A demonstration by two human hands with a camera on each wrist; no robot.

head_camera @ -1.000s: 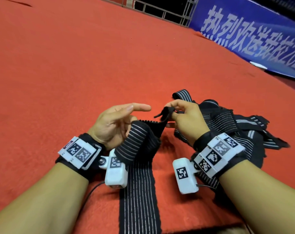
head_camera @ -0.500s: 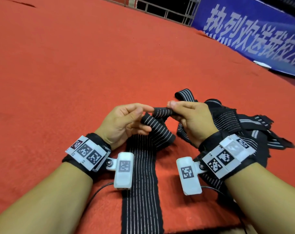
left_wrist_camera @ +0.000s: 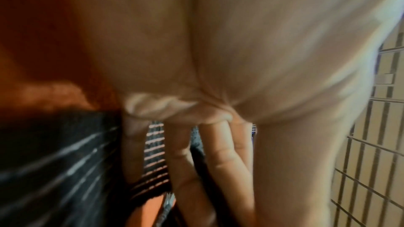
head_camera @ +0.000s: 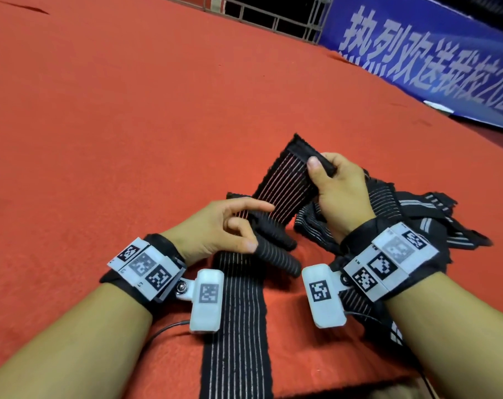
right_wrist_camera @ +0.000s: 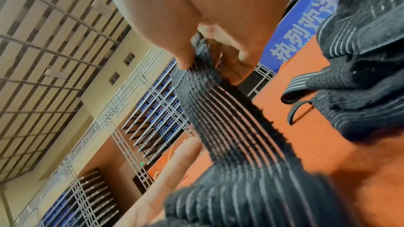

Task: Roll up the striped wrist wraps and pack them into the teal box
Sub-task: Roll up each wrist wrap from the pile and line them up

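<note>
The right hand [head_camera: 341,194] pinches the far end of a striped wrist wrap [head_camera: 285,187] between thumb and curled fingers [right_wrist_camera: 235,68], holding that end raised above the red floor mat [head_camera: 129,125]. From there the band slopes down and toward the person, twists at a fold beside the left hand [head_camera: 215,228], then lies flat along the mat, its long axis running between the forearms toward the body. The left hand's fingers [left_wrist_camera: 220,151] are extended and slightly spread, the index tip touching the raised band and the thumb resting at the fold. Just right of the right wrist lies a heap of other striped wraps [head_camera: 417,214]. A blue banner [head_camera: 431,59] stands at the mat's far edge.
</note>
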